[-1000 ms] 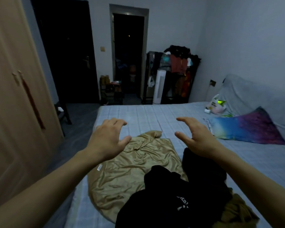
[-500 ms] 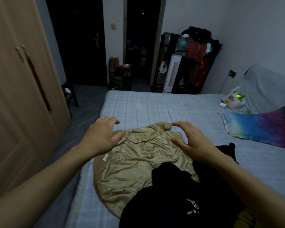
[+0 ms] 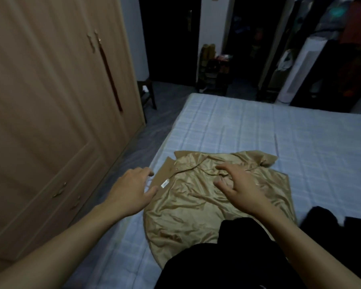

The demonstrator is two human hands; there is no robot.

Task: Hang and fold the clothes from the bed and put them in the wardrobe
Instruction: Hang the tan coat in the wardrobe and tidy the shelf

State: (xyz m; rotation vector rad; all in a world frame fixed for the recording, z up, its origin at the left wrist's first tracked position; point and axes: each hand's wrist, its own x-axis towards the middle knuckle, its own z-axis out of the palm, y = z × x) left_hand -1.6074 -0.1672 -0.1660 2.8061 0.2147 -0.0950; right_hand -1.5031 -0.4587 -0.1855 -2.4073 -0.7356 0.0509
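Observation:
A tan coat with a shiny gold lining (image 3: 198,201) lies inside out on the bed (image 3: 248,130), its collar toward the far side. A black garment (image 3: 223,263) overlaps its near edge. My left hand (image 3: 131,192) hovers at the coat's left edge by the white label, fingers spread and holding nothing. My right hand (image 3: 240,184) is over the lining near the collar, fingers loosely bent, its fingertips at the fabric. The wooden wardrobe (image 3: 50,113) stands on the left with its doors closed.
More black clothing (image 3: 319,220) lies on the bed at the right. A narrow strip of grey floor (image 3: 133,151) runs between bed and wardrobe. A dark stool (image 3: 147,94), a shoe rack (image 3: 214,69), a white tower fan (image 3: 294,67) and a loaded clothes rack (image 3: 346,49) stand at the back.
Both hands have come down from above the bed to the gold coat. The view has tipped down and swung left, so the pillow is out of sight.

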